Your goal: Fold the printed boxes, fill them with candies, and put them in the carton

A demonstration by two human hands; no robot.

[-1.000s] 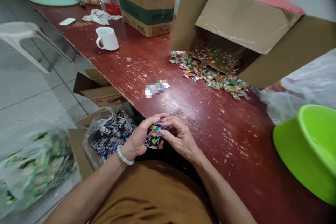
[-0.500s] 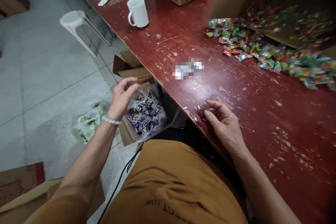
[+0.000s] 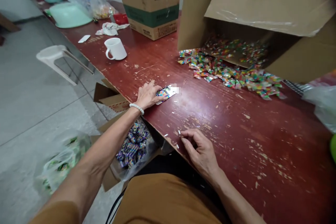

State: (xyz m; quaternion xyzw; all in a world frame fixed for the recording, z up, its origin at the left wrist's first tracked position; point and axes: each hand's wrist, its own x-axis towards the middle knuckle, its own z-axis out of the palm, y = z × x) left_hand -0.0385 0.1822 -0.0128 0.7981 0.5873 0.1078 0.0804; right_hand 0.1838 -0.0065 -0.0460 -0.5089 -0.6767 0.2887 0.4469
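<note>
My left hand (image 3: 149,95), with a pale bead bracelet at the wrist, reaches over the table edge. Its thumb and fingers close on the left end of a small, shiny multicoloured packet (image 3: 168,92) lying on the red table; part of that packet is blurred out. Nearer my body, my right hand (image 3: 198,147) rests at the table's edge with half-curled fingers. A gap shows between its thumb and forefinger, with nothing visible in them. Small white scraps (image 3: 179,133) lie beside those fingertips. Below the edge, a lined box holds many purple packets (image 3: 133,143).
A cardboard box (image 3: 270,3) on its side spills colourful wrapped sweets (image 3: 231,73) onto the worn red table (image 3: 262,126). Farther back stand a white mug (image 3: 115,49), another carton (image 3: 152,10) and a green basin (image 3: 69,14). A white stool (image 3: 52,53) and a plastic bag (image 3: 63,161) are on the floor.
My left hand has moved from above the lined box onto the table and taken hold of the packet. My right hand stays near the edge. The view has tilted up, showing more of the boxes.
</note>
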